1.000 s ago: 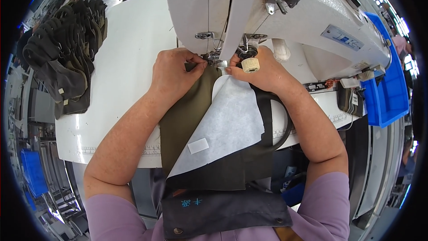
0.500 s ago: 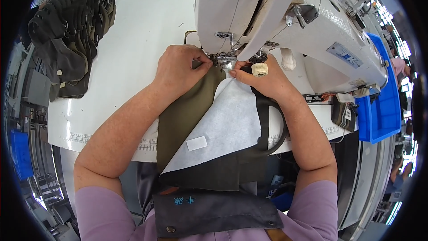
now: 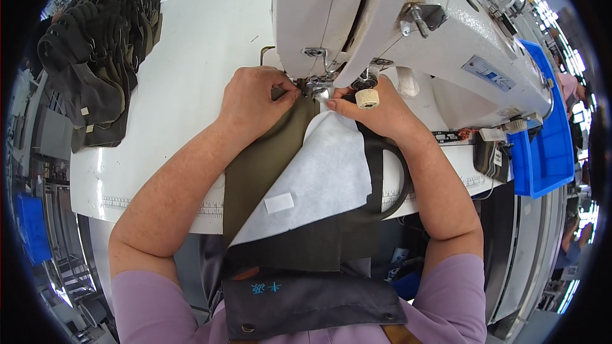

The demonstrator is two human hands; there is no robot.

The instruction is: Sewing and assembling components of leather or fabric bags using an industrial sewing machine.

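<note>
Left hand [image 3: 258, 99]: thumb and finger pinched together on olive fabric [image 3: 271, 162] at frame centre.
Right hand [image 3: 377, 111]: fingertips near white panel's [image 3: 325, 169] upper end; whether they clamp it cannot be told.
Sewing machine [image 3: 440, 38]: upper centre to right.

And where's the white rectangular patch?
In the head view, slightly below and left of centre, the patch lies on the white sheet, below the left hand.

The sleeves [image 3: 156, 309] are short and lilac, the apron [image 3: 319, 306] dark with blue markings [image 3: 274, 287] and round snaps [image 3: 248, 328].
</note>
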